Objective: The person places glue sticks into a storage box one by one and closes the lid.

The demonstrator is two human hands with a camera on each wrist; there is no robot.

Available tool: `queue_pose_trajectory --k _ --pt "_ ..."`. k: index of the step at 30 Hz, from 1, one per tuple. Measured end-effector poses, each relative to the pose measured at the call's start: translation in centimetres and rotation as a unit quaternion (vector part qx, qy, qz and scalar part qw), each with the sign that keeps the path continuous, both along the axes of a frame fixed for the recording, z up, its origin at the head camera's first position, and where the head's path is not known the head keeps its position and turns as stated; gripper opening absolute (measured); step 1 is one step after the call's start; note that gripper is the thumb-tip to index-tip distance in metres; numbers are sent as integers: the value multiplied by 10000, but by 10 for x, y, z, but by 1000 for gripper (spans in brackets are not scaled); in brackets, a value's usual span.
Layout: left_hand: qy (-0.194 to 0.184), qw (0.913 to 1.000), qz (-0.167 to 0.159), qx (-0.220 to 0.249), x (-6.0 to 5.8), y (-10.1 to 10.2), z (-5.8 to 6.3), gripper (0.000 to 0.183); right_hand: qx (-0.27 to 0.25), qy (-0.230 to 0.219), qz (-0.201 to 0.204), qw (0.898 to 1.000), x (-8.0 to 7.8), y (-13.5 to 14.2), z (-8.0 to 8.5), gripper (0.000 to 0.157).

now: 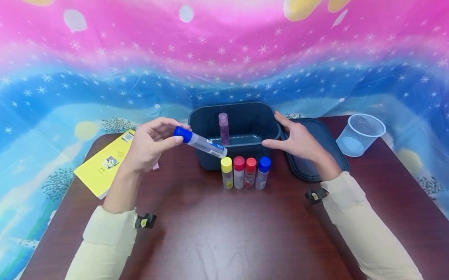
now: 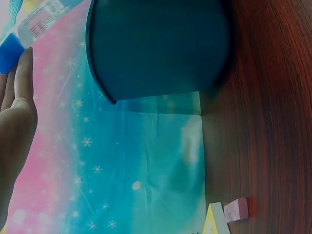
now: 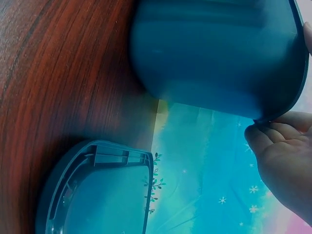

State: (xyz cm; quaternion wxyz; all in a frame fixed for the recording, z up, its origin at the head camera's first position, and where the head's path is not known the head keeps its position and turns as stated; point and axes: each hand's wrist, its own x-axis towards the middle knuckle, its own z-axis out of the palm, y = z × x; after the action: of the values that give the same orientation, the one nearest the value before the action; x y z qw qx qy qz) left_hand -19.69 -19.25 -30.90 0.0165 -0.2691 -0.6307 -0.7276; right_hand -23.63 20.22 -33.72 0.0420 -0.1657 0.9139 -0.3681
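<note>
My left hand [image 1: 149,145] pinches a clear tube-shaped bottle [image 1: 206,146] by its blue cap, tilted down to the right before the front rim of a dark plastic bin [image 1: 210,159]. The same blue-capped bottle shows partly in the left wrist view. At the bin's right end, my right hand [image 1: 297,139] grips the rim, thumb at the front corner; the right wrist view shows its fingers [image 3: 275,134] bent against the rim. A purple bottle [image 1: 224,129] is inside the bin. Several bottles stand in a row before it: yellow-capped [image 1: 227,173], two red-capped and blue-capped [image 1: 262,174].
The bin's dark lid [image 1: 311,153] lies right of it. A white mesh cup [image 1: 361,135] is tilted at the far right. A yellow book [image 1: 105,166] lies at the left, beside a small pink block [image 2: 236,209]. A patterned cloth [image 1: 220,52] hangs behind.
</note>
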Motion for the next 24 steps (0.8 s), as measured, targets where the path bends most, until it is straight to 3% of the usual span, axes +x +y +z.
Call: queue_pose_trajectory --k 7,15,20,24 --pt "-68 9973 131 718 -6 7 -2 31 36 -10 3 10000 0 1 -1 99" --pt "-174 9935 376 1059 -11 17 -4 30 71 1 18 10000 -2 1 -1 99" --pt "-219 9946 555 851 -15 22 -6 27 68 -44 9 10000 -1 0 -1 99" --pt "-303 9948 935 251 -17 26 -10 26 76 -64 11 10000 -1 0 0 99"
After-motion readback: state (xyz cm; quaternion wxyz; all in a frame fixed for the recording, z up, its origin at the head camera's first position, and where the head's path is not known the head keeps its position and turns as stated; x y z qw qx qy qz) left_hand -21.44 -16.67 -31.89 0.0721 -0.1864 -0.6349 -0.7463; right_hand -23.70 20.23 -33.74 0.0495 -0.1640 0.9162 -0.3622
